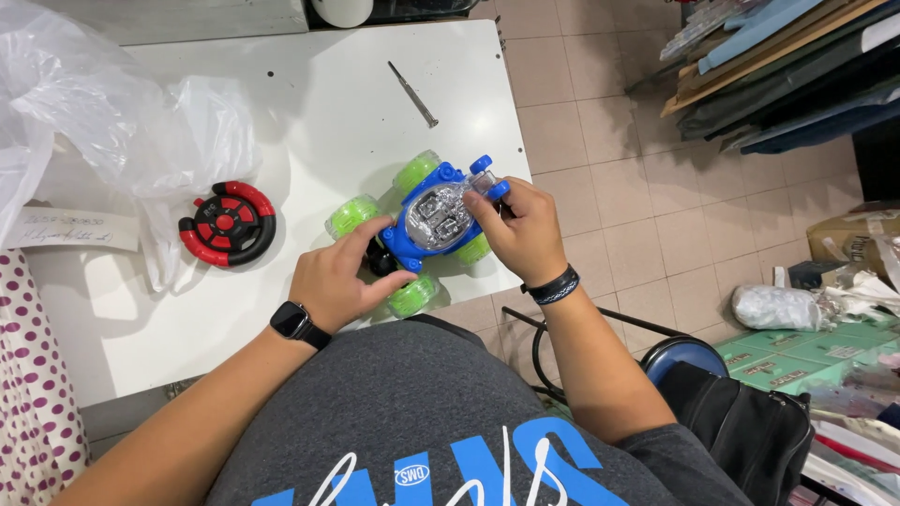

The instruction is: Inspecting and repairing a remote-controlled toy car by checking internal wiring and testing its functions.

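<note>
Both hands are on the toy car [436,223] at the white table's [309,122] near edge: left hand [339,281] curled around its rear by a green wheel [413,295], right hand [516,230] pinching the front. Looks like inspection; any opening needs the screwdriver [413,94] lying well apart. Red remote [227,224] sits left, beside a plastic bag [122,122].

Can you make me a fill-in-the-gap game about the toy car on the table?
1. Both hands hold a blue plastic toy car whose wheels are ____.
2. The left hand wears a black ____ on its wrist.
3. The round red and black remote control lies to the ____ of the car.
4. The thin metal screwdriver lies on the ____ table, untouched.

Missing words: green; watch; left; white
</note>
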